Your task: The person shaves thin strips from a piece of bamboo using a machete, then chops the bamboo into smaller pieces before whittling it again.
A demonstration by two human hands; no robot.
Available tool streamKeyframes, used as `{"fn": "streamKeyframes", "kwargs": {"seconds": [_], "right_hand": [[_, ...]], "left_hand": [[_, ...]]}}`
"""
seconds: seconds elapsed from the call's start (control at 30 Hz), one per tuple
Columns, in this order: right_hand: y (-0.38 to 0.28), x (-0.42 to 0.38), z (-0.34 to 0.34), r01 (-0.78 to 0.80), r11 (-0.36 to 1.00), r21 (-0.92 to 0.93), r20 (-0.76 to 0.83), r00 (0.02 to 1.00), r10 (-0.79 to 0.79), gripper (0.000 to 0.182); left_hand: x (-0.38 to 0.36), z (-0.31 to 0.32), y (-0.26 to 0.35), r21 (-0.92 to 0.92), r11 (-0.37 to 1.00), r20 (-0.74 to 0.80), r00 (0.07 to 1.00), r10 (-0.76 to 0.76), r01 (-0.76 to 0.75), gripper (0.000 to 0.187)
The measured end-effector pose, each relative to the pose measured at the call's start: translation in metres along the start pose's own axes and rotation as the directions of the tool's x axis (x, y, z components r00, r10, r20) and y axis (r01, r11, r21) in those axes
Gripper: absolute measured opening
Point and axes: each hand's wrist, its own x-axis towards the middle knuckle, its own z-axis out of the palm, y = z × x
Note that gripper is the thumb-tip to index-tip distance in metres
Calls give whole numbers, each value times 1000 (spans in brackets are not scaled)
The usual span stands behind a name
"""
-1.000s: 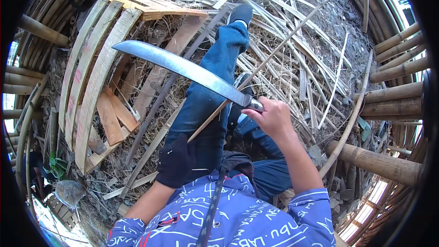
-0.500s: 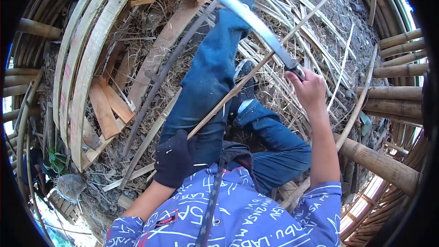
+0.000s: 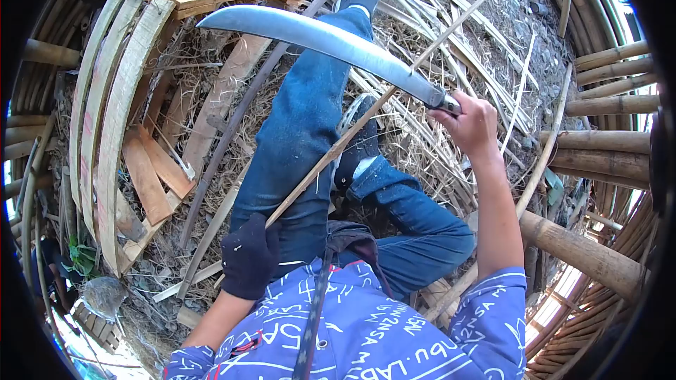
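My right hand (image 3: 473,124) is closed round the handle of a large curved machete (image 3: 317,41). Its broad blade reaches left across my shin, tip toward the wooden crate. A long thin bamboo strip (image 3: 331,155) runs diagonally from my lap up to the right, passing under the blade near the handle end. My left hand (image 3: 250,257), in a dark glove, is wrapped round the strip's lower part beside my thigh. My outstretched leg in blue jeans (image 3: 292,127) lies under the strip; the other leg is folded.
A slatted wooden crate (image 3: 116,127) stands at the left with loose boards in it. Split bamboo strips (image 3: 451,35) and shavings cover the ground ahead. Thick bamboo poles (image 3: 598,253) line the right side. At the far left edge, part of another person (image 3: 51,271) shows in shadow.
The machete blade has swung down and turned flatter, its tip now further left and lower. My right hand shifted slightly left. The view moved a little; my left hand still grips the strip.
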Motion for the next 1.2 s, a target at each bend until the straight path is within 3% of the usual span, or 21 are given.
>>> {"fn": "streamKeyframes", "kwargs": {"seconds": [0.3,0.37,0.47,0.5,0.53,0.57,0.6,0.63,0.7,0.77,0.8,0.83,0.9,0.97,1.1,1.17,1.2], "right_hand": [[-55,-6,-3,-11,985,175,49,999,3,61],[-78,-12,-15,61,995,81,147,986,-72,60],[-65,-14,-16,148,986,72,143,977,-157,58],[-41,-12,-1,150,988,29,-10,989,-150,58],[-19,-3,2,56,991,-122,-91,994,-67,59],[-1,9,-6,-341,940,31,149,931,333,61],[9,21,-16,-425,903,65,141,900,413,66],[16,27,-13,-352,935,34,-36,935,353,69],[16,21,-18,-351,931,106,6,936,352,70],[5,9,-14,-426,876,228,205,900,384,63],[-12,2,-13,-358,877,320,195,931,309,57],[-33,-4,-16,-345,891,294,186,935,301,55],[-57,-18,-10,-111,965,237,83,992,94,58],[-66,-23,-15,7,977,213,156,987,-42,59],[-44,-8,-16,33,987,157,182,981,-62,59],[-12,3,-3,44,990,138,-29,999,-40,60],[6,14,-4,-127,978,165,49,991,121,61]], "left_hand": [[3,6,-8,63,998,-58,998,17,-13,15],[3,5,-8,58,998,-39,999,19,-17,15],[3,3,-7,92,993,-100,992,78,-69,15],[2,2,-7,81,995,-74,995,60,-54,15],[2,1,-6,68,997,-48,998,41,-37,16],[2,0,-4,64,997,-47,998,41,-38,16],[4,0,-2,38,999,-8,1000,8,-8,16],[6,-1,0,15,1000,31,999,-19,18,17],[8,0,-3,-2,1000,-4,1000,-21,21,18],[6,3,-4,-17,1000,-18,1000,-25,25,18],[7,4,-4,-26,999,-26,999,-44,43,18],[7,4,-5,-33,998,-30,998,-61,60,18],[3,8,-9,14,1000,-63,998,-23,24,17],[2,7,-10,59,998,-96,995,17,-12,16],[6,-7,1,-67,993,21,995,-98,99,18],[7,-7,0,-79,988,43,991,-127,130,17],[4,-3,-6,-69,991,40,993,-110,112,17]]}}
